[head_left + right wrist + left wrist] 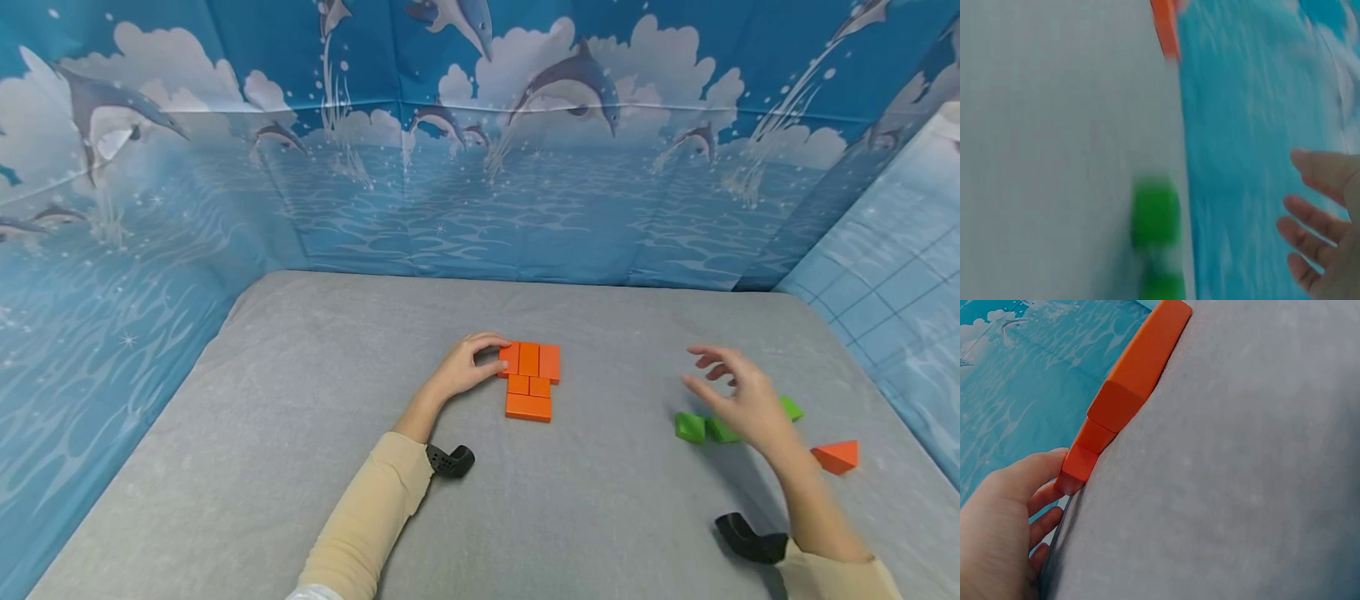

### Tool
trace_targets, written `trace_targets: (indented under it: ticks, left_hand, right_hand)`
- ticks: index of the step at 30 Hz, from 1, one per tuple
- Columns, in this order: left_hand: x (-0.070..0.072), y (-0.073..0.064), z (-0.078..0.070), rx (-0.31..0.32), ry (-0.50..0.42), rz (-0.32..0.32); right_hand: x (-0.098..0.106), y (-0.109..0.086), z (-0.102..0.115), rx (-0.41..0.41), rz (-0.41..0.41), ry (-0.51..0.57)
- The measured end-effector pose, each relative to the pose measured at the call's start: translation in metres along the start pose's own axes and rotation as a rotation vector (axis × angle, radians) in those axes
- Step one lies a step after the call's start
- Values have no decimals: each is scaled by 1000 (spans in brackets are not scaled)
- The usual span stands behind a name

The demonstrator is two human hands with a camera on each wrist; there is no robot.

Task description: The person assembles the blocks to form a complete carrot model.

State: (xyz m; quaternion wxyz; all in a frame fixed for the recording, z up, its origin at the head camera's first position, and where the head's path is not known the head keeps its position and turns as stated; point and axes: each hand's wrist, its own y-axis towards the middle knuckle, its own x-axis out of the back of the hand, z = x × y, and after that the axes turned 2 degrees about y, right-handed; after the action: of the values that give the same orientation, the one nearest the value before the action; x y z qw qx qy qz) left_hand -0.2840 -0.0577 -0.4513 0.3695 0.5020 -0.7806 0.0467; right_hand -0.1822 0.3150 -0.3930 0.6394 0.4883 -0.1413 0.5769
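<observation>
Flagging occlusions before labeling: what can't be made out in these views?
- Green blocks, head: partly covered by the right hand; exact count unclear.
- Same blocks, right wrist: motion-blurred, the lower one cut by the bottom edge.
- Orange blocks, right wrist: cut by the top edge.
- Left hand, left wrist: cut by the left edge.
</observation>
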Motion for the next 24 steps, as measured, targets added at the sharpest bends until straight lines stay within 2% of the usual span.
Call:
trace_targets:
  ticks: [1,6,9,12,17,20,24]
  left_hand:
    - [0,0,0,1,-1,0]
    - [0,0,0,13,7,2]
    - [0,0,0,18,9,0]
    - [0,-1,0,18,9,-1]
    - [0,0,1,17,18,3]
    - [-1,0,1,20,20,6]
    - [-1,-1,1,25,14,7]
  right_hand:
    - [8,-4,-15,-19,9,-2]
    - [33,-33,-122,-57,-32,-82]
    - [49,-52,-156,-81,-13,-151]
    - [65,-67,-159,-35,23,-178]
    - [85,-80,-119,58,62,-178]
    - [90,-86,-107,52,94,-132]
    - [87,-96,-119,-14,163,-82]
